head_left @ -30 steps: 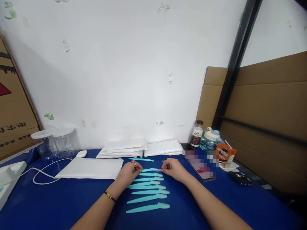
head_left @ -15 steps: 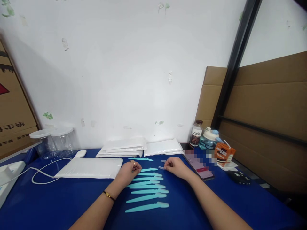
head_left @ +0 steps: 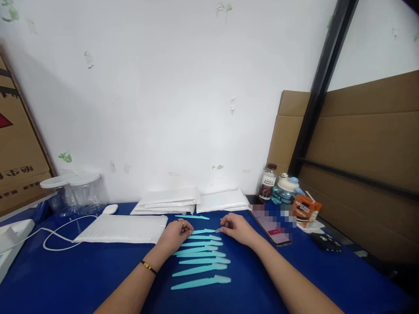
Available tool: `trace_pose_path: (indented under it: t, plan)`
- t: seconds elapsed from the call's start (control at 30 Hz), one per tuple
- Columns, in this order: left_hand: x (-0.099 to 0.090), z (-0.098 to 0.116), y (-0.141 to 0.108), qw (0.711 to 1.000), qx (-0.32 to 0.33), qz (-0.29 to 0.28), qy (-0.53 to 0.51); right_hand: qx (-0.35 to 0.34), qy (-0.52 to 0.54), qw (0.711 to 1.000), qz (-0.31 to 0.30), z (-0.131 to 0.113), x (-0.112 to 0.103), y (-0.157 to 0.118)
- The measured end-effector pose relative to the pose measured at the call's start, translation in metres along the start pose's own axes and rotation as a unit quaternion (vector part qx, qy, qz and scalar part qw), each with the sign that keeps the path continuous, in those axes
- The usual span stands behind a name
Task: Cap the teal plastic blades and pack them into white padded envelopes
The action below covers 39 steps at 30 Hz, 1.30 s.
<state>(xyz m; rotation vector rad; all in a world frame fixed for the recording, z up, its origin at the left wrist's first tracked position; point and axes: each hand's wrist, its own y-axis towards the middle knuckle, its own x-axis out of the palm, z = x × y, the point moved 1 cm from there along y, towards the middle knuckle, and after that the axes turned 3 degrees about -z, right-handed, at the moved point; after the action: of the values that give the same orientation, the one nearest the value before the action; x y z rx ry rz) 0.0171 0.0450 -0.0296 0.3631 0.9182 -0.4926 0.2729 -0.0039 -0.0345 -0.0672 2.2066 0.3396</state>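
Observation:
Between its thumb and fingers, my left hand grips the handle of a turquoise eyebrow razor, whose blade end points right. My right hand pinches a small clear blade cap, with its tip at or against the razor's blade end; whether it has slid on I cannot tell. Several more turquoise razors lie in a column below, the nearest razor at the bottom. One further razor lies beyond my hands. Another clear piece is mostly hidden behind my right fingers.
White padded packets lie along the wall, and one flat packet is at the left beside a white cable. Clear jars stand at the back left. On the right are a phone, a bottle, a blue jug and an orange carton.
My right hand has moved slightly left, bringing the clear cap to the razor's blade end. The left hand and the other razors have stayed in place.

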Motion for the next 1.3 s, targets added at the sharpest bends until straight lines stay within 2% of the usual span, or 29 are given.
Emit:
trace_pose_path:
  t: [0.23,0.33,0.57,0.8,1.03,1.17,1.23,1.3]
  plan:
    - [0.001,-0.003,0.001,1.000,0.002,0.002,0.003,-0.038,-0.028,0.999,0.026,-0.001,0.000,-0.003]
    - [0.001,-0.003,0.000,1.000,0.003,-0.001,0.005,-0.064,-0.029,0.997,0.009,-0.003,-0.004,-0.008]
    - [0.001,-0.003,0.000,1.000,0.009,-0.004,0.004,-0.057,0.008,0.998,-0.012,0.001,-0.011,-0.009]
    - [0.000,-0.002,-0.001,1.000,0.006,-0.008,0.014,0.002,0.025,0.999,-0.025,0.002,0.004,-0.003]
    - [0.007,0.003,-0.002,1.000,0.009,-0.012,-0.012,0.028,0.062,0.997,-0.035,-0.008,0.018,0.001]
    - [0.011,0.008,-0.003,0.999,0.018,-0.025,-0.012,0.015,0.063,0.997,-0.032,-0.008,0.016,0.001]
    - [0.009,0.009,-0.003,0.999,0.031,-0.012,-0.001,0.006,0.057,0.998,-0.004,-0.004,0.008,0.001]
    - [0.006,0.009,-0.002,0.998,0.054,0.028,0.025,0.011,0.037,0.997,0.060,0.003,-0.004,0.001]
